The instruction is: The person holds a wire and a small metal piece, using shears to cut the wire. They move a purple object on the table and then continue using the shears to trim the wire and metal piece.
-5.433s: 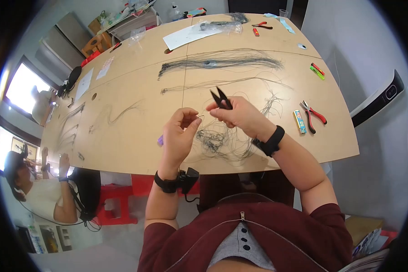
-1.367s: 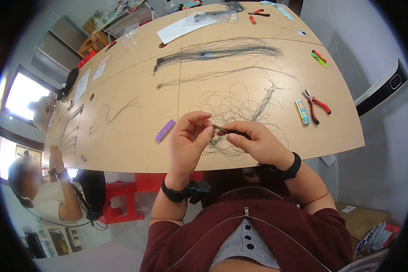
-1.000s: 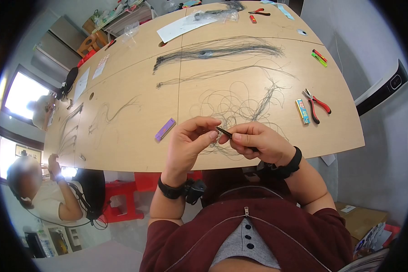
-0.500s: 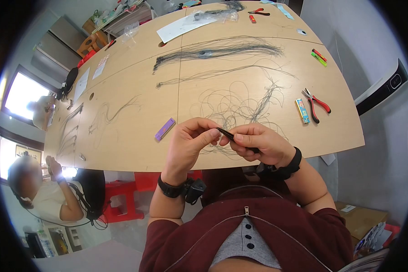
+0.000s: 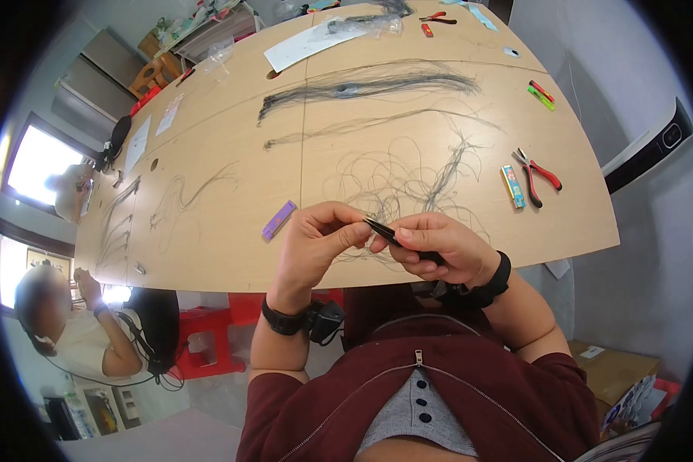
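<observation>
My right hand (image 5: 443, 242) is closed around a pair of black tweezers (image 5: 383, 230), pointing up and to the left. Their tips meet the thumb and forefinger of my left hand (image 5: 327, 235), which are pinched together. Whatever sits between those fingertips is too small to make out. Beneath and beyond both hands lies a loose tangle of thin dark strands (image 5: 389, 173), partly hidden by them. A purple box (image 5: 279, 220) rests just left of my left hand. To the right are a blue and yellow box (image 5: 513, 187) and red-handled pliers (image 5: 537, 179).
Farther up the table (image 5: 231, 123) lie a thick strand bundle (image 5: 385, 86) and a thinner one (image 5: 362, 125). More strands (image 5: 181, 192) are at left. Red and green lighters (image 5: 540, 96) lie near the right edge. Another person (image 5: 77, 323) sits at lower left beside a red stool (image 5: 208, 339).
The tweezers' tips have shifted slightly up and left, and their arms look a little more spread. My left hand has moved slightly left. Objects on the table look unchanged.
</observation>
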Available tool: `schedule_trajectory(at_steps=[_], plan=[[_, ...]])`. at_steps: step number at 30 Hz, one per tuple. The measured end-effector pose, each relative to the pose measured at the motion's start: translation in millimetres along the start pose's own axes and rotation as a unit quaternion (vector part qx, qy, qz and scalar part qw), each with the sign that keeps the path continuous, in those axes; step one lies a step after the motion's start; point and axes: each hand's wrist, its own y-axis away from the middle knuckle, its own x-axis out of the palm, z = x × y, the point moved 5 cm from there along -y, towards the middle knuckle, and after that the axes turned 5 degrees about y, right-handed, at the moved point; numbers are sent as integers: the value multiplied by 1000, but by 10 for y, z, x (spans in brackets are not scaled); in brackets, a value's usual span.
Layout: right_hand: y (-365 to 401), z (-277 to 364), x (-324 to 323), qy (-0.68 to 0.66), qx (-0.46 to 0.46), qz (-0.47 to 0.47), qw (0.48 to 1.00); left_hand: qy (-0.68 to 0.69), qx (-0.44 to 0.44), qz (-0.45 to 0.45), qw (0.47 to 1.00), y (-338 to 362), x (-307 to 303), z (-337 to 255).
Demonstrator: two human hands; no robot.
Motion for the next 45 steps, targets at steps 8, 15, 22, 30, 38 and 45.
schedule_trajectory(at_steps=[8,15,22,30,38,45], plan=[[-7,-41,8,-6,-14,-3,1000,-21,5,-14,1000,10,8,-21],[-30,-50,9,-9,-15,-13,1000,-29,0,-13,999,9,-11,-32],[-44,-72,10,-10,-18,-21,1000,-30,-8,-13,999,21,-21,-10],[-54,-116,-18,-22,-18,-8,1000,-44,-17,-15,999,37,-21,-2],[-54,-106,-2,-19,-17,-22,999,-42,-14,-23,999,43,-22,0],[-56,-108,-15,3,-18,-36,999,-47,-22,-26,998,52,-18,0]])
